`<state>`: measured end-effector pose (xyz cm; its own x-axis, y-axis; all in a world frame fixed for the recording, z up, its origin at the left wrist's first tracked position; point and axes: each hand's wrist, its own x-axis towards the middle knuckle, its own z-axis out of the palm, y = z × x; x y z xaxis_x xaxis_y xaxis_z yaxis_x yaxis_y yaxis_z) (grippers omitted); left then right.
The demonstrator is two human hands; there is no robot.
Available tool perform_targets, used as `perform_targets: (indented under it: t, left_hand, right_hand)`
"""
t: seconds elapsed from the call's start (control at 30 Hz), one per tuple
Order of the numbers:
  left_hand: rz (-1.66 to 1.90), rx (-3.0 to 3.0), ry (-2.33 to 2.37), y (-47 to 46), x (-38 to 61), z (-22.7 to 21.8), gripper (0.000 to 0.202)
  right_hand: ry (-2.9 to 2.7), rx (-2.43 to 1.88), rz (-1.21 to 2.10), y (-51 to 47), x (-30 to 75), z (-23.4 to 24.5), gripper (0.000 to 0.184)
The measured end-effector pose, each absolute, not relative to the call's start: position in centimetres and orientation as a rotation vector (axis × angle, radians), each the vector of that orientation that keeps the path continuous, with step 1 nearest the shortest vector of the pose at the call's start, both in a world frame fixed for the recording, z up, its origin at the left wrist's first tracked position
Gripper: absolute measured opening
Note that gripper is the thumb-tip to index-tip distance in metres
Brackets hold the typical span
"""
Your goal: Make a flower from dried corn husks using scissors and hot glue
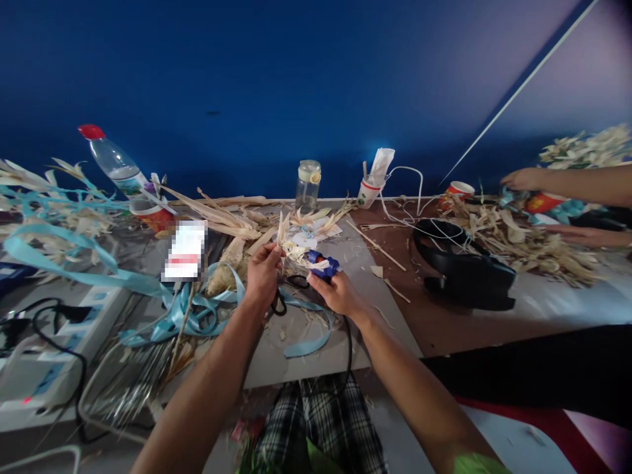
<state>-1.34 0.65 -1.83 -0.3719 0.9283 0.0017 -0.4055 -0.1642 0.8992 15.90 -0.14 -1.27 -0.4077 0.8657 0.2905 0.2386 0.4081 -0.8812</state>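
Pale strips of dried corn husk [292,253] are pinched in my left hand [265,268], between thumb and fingertips. My right hand [340,293] is closed around a blue glue gun [326,263], whose black cord [350,349] hangs down towards my lap. The gun's front end lies close beside the husk; whether they touch, I cannot tell. Both hands are above a grey board [365,296]. Just beyond them lies more husk [326,227], spread out over something white. Light-blue ribbon [309,345] curls on the board below my hands.
Left are a phone [184,251], a power strip [81,329], thin wires [141,385] and a tilted bottle [116,161]. A glass jar [308,187] and a white cup [368,193] stand behind. Right lie a black headset-like object [464,276] and a husk pile [523,243], near another person's hands [523,179].
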Motion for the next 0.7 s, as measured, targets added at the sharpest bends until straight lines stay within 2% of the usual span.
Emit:
perform_targets:
  t: [0.7]
  left_hand:
    - [1.715,0.733,1.042,0.79,-1.41,-1.86,0.021]
  right_hand:
    - [-1.863,-0.956,0.994,-0.02,16.06,-1.02,0.031]
